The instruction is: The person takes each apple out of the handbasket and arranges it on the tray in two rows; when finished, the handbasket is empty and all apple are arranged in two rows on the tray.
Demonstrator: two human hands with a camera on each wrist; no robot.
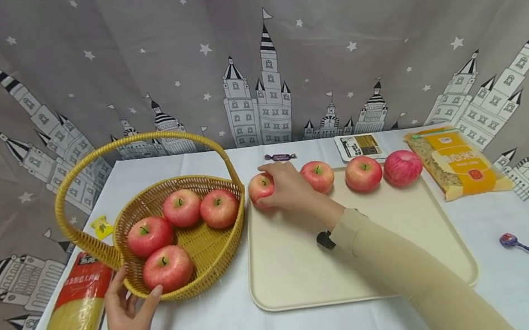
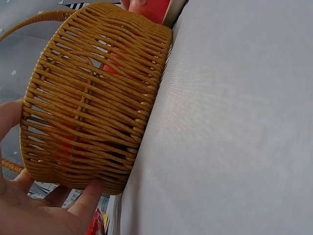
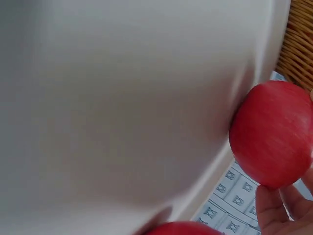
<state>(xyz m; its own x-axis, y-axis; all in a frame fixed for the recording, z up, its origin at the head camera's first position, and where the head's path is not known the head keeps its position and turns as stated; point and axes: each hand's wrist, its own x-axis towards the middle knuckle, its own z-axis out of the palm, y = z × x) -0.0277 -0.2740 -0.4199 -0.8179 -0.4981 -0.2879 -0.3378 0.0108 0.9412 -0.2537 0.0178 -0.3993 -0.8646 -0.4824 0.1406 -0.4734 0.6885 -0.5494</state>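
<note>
My right hand point(image 1: 293, 188) grips a red apple point(image 1: 259, 189) at the far left corner of the cream tray point(image 1: 305, 272). In the right wrist view, fingertips press against the side of this apple point(image 3: 271, 134), beside the tray's rim. My left hand point(image 1: 126, 320) holds the near left side of a yellow-brown wicker basket point(image 1: 212, 251), with the thumb by its rim. The left wrist view has its fingers spread against the woven wall point(image 2: 93, 103). Several apples point(image 1: 167, 269) lie inside the basket. Three more apples point(image 1: 363, 173) line the tray's far edge.
A red-and-yellow noodle packet point(image 1: 64, 328) lies left of the basket, near a small yellow candy point(image 1: 102, 227). Behind the tray are a purple-wrapped candy point(image 1: 281, 157) and a white packet point(image 1: 359, 146). An orange food bag point(image 1: 457, 160) and a lollipop point(image 1: 510, 241) lie right.
</note>
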